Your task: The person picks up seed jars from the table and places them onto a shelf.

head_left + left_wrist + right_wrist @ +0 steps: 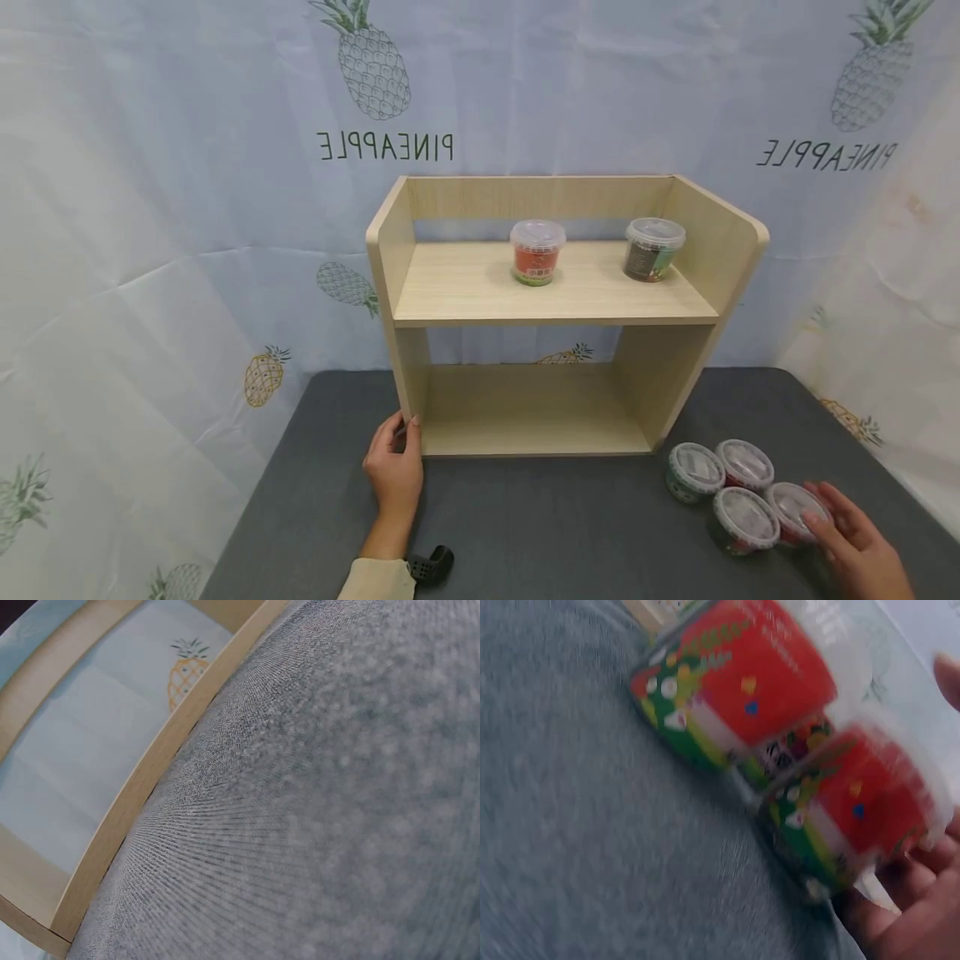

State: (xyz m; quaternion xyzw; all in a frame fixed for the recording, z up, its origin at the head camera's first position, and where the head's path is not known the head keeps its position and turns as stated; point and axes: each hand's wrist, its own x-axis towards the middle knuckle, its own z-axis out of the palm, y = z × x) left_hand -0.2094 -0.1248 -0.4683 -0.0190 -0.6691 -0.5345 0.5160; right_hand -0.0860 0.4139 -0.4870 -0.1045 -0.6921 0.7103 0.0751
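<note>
My left hand (395,472) grips the lower front edge of the left side panel of a two-tier wooden shelf (555,320), thumb on the front edge and fingers on the outer side. In the left wrist view only the shelf's wooden frame (142,780) and the table show. At the right, my right hand (858,542) touches a clear-lidded tub (795,510) with a red and green label. In the right wrist view its fingers (911,889) lie against that tub (855,810), and the thumb stands apart from the lid.
Three more lidded tubs (746,518) cluster left of the touched one, beside the shelf's right foot. On the upper tier stand a red-labelled tub (536,258) and a dark-labelled tub (651,254). A pineapple-print cloth (187,167) hangs behind the dark table (540,533).
</note>
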